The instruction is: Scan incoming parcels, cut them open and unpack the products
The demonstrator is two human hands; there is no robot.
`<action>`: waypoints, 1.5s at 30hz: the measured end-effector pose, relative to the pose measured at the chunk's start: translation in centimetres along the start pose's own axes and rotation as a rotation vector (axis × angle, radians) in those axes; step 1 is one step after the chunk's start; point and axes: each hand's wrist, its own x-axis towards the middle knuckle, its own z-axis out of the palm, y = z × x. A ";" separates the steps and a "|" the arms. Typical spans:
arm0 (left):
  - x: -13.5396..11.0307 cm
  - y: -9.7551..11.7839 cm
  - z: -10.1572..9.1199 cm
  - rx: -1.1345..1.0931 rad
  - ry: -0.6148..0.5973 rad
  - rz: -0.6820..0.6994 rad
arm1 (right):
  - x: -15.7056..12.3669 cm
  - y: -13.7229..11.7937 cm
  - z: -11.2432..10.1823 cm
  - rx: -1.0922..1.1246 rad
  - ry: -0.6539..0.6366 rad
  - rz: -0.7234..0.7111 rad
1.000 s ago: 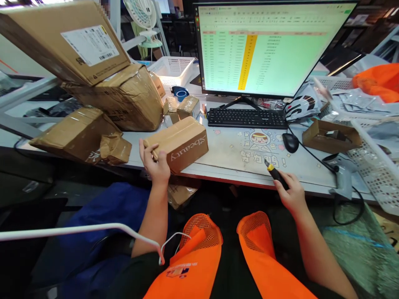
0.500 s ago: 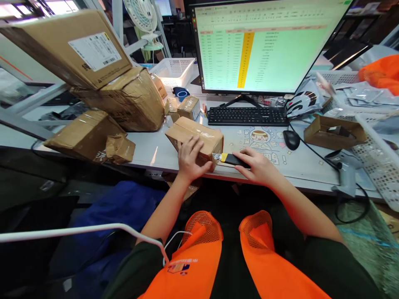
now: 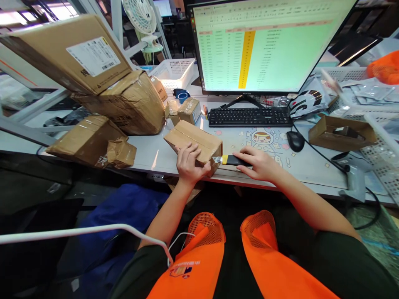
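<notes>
A small taped cardboard box (image 3: 195, 139) lies flat near the front edge of the white desk (image 3: 146, 151). My left hand (image 3: 189, 165) grips its near end, fingers curled over the top. My right hand (image 3: 260, 163) holds a black and yellow utility knife (image 3: 229, 160), whose blade tip touches the box's right end.
A pile of larger cardboard parcels (image 3: 102, 99) fills the desk's left side. Behind the box stand a keyboard (image 3: 249, 117), a monitor (image 3: 264, 45) and a mouse (image 3: 295, 141). An open brown box (image 3: 341, 133), white baskets (image 3: 378, 166) and a barcode scanner (image 3: 352, 174) sit at the right.
The box was tipped on its side in my left hand; it now lies flat. My right hand brought the knife leftward from the desk edge to the box's end.
</notes>
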 end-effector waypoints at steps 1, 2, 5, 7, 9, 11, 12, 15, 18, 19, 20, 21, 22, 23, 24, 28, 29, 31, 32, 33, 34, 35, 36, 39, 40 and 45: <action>0.0 -0.1 0.0 -0.014 0.009 0.006 | 0.2 0.0 0.3 0.003 0.005 -0.017; 0.0 -0.1 -0.1 -0.021 0.010 0.002 | 0.5 -0.1 0.5 0.005 0.012 -0.037; 0.0 -0.1 -0.4 -0.011 -0.015 -0.018 | 1.5 0.1 0.9 0.003 0.019 -0.087; -0.1 -0.3 -0.6 -0.010 -0.034 -0.021 | 1.8 0.9 0.8 -0.004 0.015 -0.083; -0.3 -0.9 -0.8 -0.022 -0.051 -0.022 | 1.4 2.4 0.0 -0.016 0.027 -0.029; -0.5 -1.5 -0.7 -0.022 -0.067 -0.035 | 0.4 4.2 -1.1 -0.040 0.074 0.079; -0.7 -1.6 -0.5 -0.016 -0.069 -0.044 | -0.2 4.9 -1.7 -0.053 0.110 0.142; -0.9 -0.2 0.4 -0.004 -0.024 -0.062 | -1.7 5.6 -3.1 -0.067 0.208 0.299; -0.2 3.2 0.7 -0.015 -0.069 -0.084 | -2.0 3.5 -3.5 -0.025 0.238 0.337; 0.2 4.0 0.4 -0.036 -0.133 -0.084 | -1.8 2.4 -3.5 -0.012 0.236 0.331; 0.7 4.3 -0.2 -0.059 -0.203 -0.078 | -1.7 1.2 -3.6 -0.005 0.233 0.319; 1.2 3.9 -0.9 -0.075 -0.263 -0.073 | -1.5 0.1 -3.7 -0.004 0.226 0.307; 1.6 2.9 -1.6 -0.080 -0.295 -0.071 | -1.4 -1.0 -3.9 -0.009 0.214 0.298; 2.0 1.5 -2.3 -0.064 -0.310 -0.092 | -1.2 -2.0 -4.2 -0.017 0.197 0.291; 2.3 -0.2 -2.9 -0.034 -0.325 -0.148 | -1.1 -2.8 -4.5 -0.029 0.178 0.288; 2.3 -3.9 -3.0 -0.027 -0.512 -0.342 | 0.6 -4.9 -5.6 -0.085 0.068 0.323; 2.2 -3.3 -2.6 0.006 -0.536 -0.358 | 1.2 -5.2 -5.8 -0.100 0.034 0.332; 1.7 -0.6 -1.9 0.094 -0.552 -0.336 | 2.6 -5.6 -5.8 -0.140 -0.039 0.342; 1.6 1.0 -1.7 0.119 -0.561 -0.299 | 3.2 -5.7 -5.9 -0.169 -0.073 0.346; 1.5 2.5 -1.5 0.127 -0.572 -0.260 | 3.7 -5.8 -5.9 -0.202 -0.108 0.356; 1.4 3.7 -1.4 0.124 -0.585 -0.226 | 4.1 -5.9 -6.0 -0.234 -0.143 0.368; 1.4 4.5 -1.4 0.118 -0.596 -0.203 | 4.4 -6.0 -6.0 -0.261 -0.180 0.385; 1.5 4.9 -1.3 0.112 -0.603 -0.190 | 4.7 -6.1 -6.1 -0.279 -0.216 0.402; 1.7 4.5 -1.1 0.087 -0.606 -0.170 | 6.1 -6.7 -6.0 -0.291 -0.311 0.436; 1.7 4.2 -0.9 0.077 -0.603 -0.163 | 6.7 -6.9 -5.9 -0.295 -0.334 0.442; 1.0 3.4 -0.7 0.038 -0.561 -0.145 | 6.7 -6.4 -7.3 -0.349 -0.350 0.489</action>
